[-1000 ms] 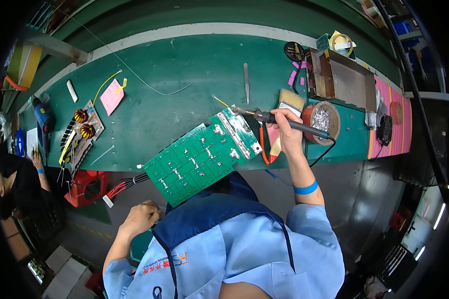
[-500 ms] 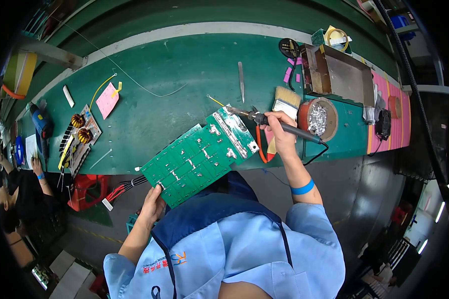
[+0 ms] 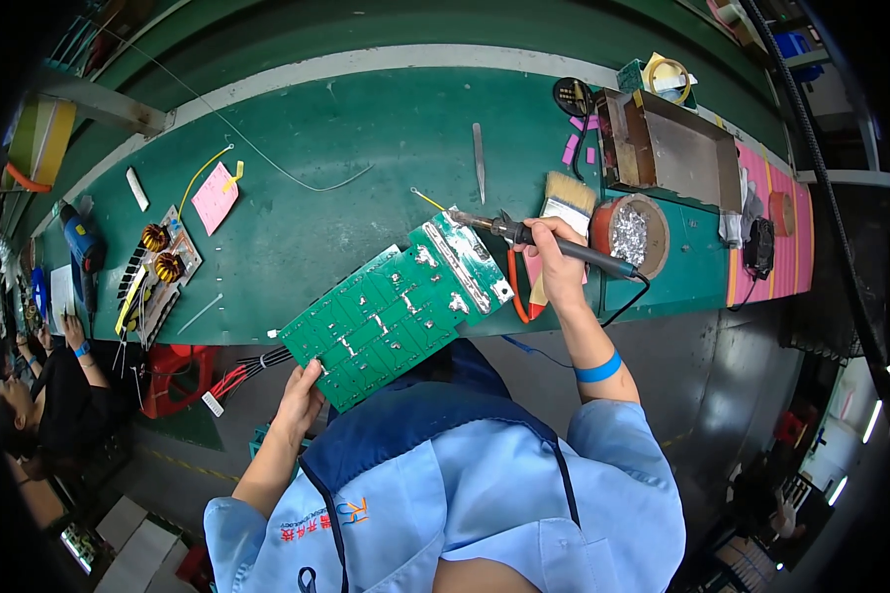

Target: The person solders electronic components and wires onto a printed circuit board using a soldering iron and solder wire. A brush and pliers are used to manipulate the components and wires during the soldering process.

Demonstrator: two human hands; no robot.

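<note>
Right hand [image 3: 561, 259] grips soldering iron [image 3: 554, 242], tip on green circuit board [image 3: 398, 306]; left hand [image 3: 300, 387] holds board's lower edge over green desk [image 3: 346, 128].

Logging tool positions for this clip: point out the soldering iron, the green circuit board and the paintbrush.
soldering iron [image 3: 564, 247], head view, on its dark handle
green circuit board [image 3: 386, 316], head view, middle of its upper face
paintbrush [image 3: 567, 203], head view, on its pale bristles
</note>
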